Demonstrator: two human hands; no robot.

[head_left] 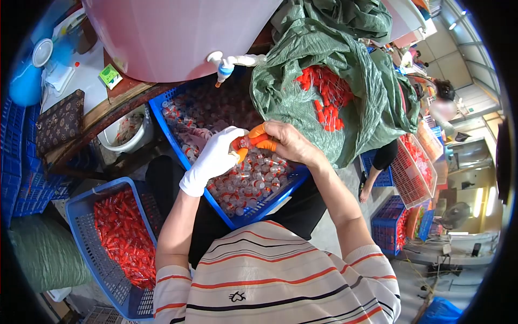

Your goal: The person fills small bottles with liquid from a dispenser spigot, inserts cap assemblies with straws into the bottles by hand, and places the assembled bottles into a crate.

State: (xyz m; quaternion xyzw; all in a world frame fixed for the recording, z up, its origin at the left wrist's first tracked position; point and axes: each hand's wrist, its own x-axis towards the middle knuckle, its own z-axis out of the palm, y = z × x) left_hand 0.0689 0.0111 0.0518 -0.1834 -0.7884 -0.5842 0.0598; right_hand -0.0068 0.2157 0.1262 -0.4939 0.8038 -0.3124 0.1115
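My left hand point(219, 156), in a white glove with orange finger covers, is closed around a small clear bottle with red on it point(242, 143). My right hand point(286, 141), bare but for orange finger covers, pinches the bottle's red top end. Fingers hide part of the bottle. Both hands are above a blue crate point(229, 218) full of small clear bottles with red-and-white labels point(251, 181). Beyond my right hand, a green woven sack point(280, 81) lies open on red caps with thin white stems point(327, 97).
At my left, a blue basket point(81, 216) holds many red pieces point(124, 237). A large pink tub point(178, 32) with a tap point(225, 69) overhangs the crate. A white bucket point(125, 141) sits under the wooden table edge. Crates point(407, 200) stand at right, near another person's foot point(367, 190).
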